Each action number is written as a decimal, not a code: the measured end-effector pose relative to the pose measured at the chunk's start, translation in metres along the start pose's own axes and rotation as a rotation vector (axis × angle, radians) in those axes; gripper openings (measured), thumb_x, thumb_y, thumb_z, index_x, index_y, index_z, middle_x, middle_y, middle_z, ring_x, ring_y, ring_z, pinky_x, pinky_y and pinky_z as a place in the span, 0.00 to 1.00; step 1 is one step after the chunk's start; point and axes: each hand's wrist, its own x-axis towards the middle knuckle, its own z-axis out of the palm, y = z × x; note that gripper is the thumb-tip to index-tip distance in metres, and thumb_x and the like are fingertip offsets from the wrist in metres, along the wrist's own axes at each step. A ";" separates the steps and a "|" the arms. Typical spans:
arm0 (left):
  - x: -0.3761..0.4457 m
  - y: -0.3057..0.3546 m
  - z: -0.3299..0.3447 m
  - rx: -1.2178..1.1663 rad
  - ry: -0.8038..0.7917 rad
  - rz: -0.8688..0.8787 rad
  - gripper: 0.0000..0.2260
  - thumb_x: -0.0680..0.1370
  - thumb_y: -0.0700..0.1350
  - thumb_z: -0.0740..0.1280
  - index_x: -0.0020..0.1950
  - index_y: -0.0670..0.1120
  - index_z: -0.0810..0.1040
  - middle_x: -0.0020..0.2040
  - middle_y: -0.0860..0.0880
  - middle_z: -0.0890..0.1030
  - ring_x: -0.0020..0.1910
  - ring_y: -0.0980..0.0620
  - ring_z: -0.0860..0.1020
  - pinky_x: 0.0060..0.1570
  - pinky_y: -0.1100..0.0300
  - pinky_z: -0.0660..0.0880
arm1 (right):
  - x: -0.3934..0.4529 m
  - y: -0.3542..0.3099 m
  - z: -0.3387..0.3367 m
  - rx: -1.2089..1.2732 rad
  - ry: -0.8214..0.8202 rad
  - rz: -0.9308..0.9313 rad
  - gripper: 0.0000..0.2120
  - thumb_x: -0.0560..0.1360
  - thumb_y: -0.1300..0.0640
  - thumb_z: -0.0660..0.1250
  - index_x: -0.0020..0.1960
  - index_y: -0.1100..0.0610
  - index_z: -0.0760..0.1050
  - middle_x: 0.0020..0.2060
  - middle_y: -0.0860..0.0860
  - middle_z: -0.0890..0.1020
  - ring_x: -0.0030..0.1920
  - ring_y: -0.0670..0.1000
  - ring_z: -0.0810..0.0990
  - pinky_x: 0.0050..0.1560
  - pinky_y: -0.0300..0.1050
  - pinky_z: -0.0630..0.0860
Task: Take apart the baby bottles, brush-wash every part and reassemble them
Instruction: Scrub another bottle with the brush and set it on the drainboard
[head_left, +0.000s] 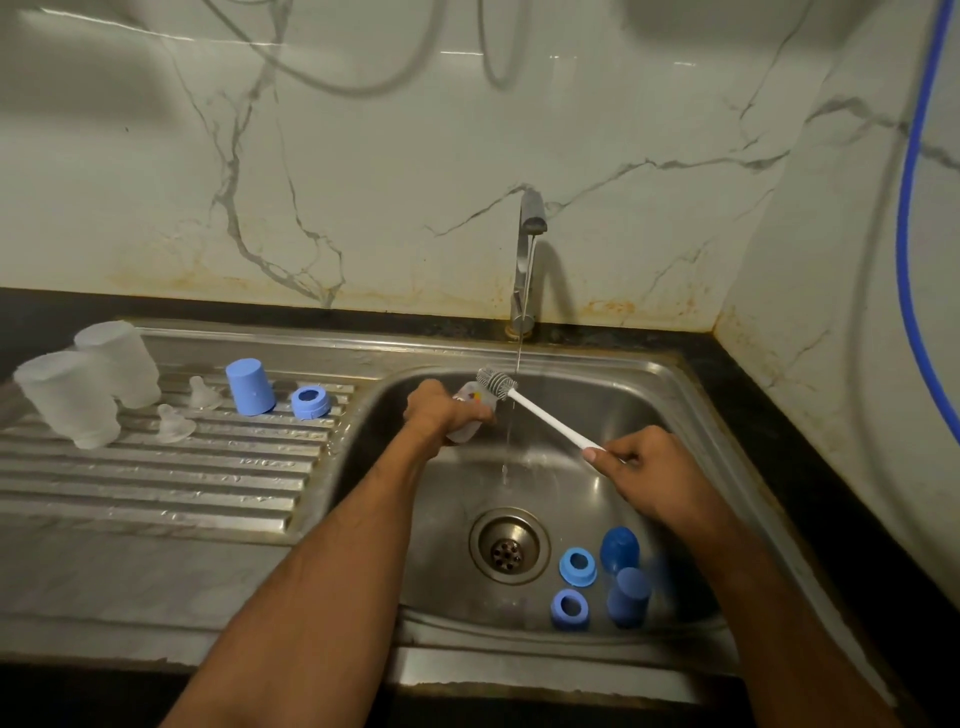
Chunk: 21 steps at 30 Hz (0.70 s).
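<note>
- Left hand (441, 410) grips a clear baby bottle (467, 415) over the sink (675, 395).
- Right hand (649, 467), at its 4 o'clock, pinches the bottle brush (530, 408); bristles meet the bottle mouth.

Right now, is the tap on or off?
On. A thin stream of water runs from the tap spout down into the sink, passing beside the brush.

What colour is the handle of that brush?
White, with a grey bristle head; the brush shows in the head view.
</note>
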 end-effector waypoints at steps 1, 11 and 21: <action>-0.001 0.000 0.000 0.005 0.009 -0.006 0.26 0.68 0.48 0.80 0.60 0.43 0.73 0.58 0.41 0.77 0.55 0.45 0.78 0.50 0.52 0.82 | -0.001 -0.001 0.000 0.003 -0.010 0.002 0.17 0.80 0.42 0.66 0.43 0.53 0.84 0.30 0.53 0.82 0.35 0.51 0.82 0.44 0.51 0.81; -0.017 0.007 0.020 0.212 0.001 0.154 0.23 0.71 0.45 0.79 0.61 0.42 0.75 0.60 0.42 0.79 0.59 0.45 0.79 0.58 0.54 0.79 | 0.008 -0.014 0.019 0.022 0.075 -0.006 0.15 0.80 0.43 0.67 0.45 0.54 0.84 0.31 0.50 0.81 0.35 0.49 0.81 0.39 0.48 0.81; -0.007 0.002 0.006 -0.106 -0.024 0.002 0.21 0.71 0.47 0.77 0.58 0.42 0.74 0.56 0.43 0.78 0.53 0.46 0.77 0.54 0.50 0.79 | 0.005 -0.006 0.011 -0.012 0.040 -0.010 0.15 0.80 0.42 0.67 0.48 0.53 0.85 0.34 0.51 0.83 0.38 0.49 0.82 0.43 0.47 0.81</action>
